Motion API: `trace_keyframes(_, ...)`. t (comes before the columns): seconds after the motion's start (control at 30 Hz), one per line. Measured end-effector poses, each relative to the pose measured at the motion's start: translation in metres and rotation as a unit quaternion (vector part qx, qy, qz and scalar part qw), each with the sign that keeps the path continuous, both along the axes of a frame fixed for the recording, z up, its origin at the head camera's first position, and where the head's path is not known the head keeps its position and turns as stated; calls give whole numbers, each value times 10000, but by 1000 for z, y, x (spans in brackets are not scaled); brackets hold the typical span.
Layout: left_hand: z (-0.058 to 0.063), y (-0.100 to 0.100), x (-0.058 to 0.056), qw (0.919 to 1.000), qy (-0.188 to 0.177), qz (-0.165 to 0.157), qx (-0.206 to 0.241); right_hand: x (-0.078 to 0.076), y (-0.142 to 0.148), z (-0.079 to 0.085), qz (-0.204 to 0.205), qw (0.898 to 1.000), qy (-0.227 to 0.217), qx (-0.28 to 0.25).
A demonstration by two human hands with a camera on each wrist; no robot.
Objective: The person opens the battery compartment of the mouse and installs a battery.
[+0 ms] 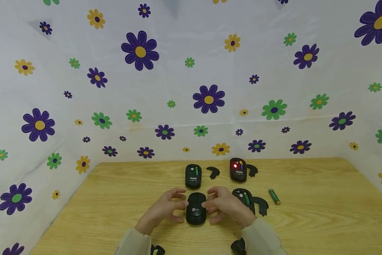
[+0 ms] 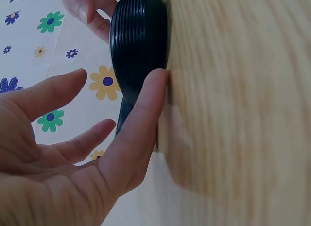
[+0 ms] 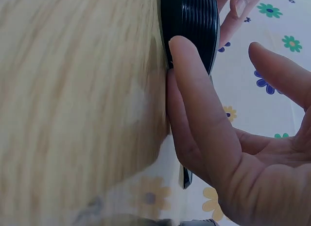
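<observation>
A black computer mouse (image 1: 196, 216) lies right side up on the wooden table, a white logo on its back. To its left is my left hand (image 1: 166, 207), fingers spread and loosely bent, tips close to the mouse's side. My right hand (image 1: 226, 205) mirrors it on the other side, its fingertips at the mouse's right edge. Neither hand wraps round the mouse. In the left wrist view, the ribbed side of the mouse (image 2: 133, 41) shows beyond a fingertip. The right wrist view has a finger overlapping the mouse's ribbed side (image 3: 197, 22).
Behind lies an upturned mouse (image 1: 193, 180) with a green battery, beside a loose cover (image 1: 214, 173). Another upturned mouse (image 1: 238, 175) glows red, its cover (image 1: 252, 170) alongside. My right hand partly hides a third upturned mouse (image 1: 246, 199), near a cover (image 1: 262, 205) and a loose battery (image 1: 274, 197).
</observation>
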State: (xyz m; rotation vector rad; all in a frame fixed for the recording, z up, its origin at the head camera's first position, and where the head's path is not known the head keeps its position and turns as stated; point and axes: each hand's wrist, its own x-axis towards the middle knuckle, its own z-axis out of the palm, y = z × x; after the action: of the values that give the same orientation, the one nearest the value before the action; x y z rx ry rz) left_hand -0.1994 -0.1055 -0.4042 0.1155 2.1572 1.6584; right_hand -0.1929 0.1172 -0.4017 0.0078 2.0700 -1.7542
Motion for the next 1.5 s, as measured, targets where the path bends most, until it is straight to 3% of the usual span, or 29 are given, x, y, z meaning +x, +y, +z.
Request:
trace_keyframes(0.2, -5, -1, -1, 9996, -201, 72, 181, 1, -8, 0, -92, 9998, -35, 162)
trace_keyframes(0.47, -12, 1, -2, 9971, -433, -310, 537, -1, -11, -6, -74, 9997, 4, 232)
trace_keyframes(0.93, -10, 4, -5, 9976, -467, -385, 325, -1, -14, -7, -3, 9997, 166, 202)
trace_keyframes(1.5, -5, -2, -3, 9979, -203, -447, 411, -2, -15, -7, -26, 9996, 244, -132)
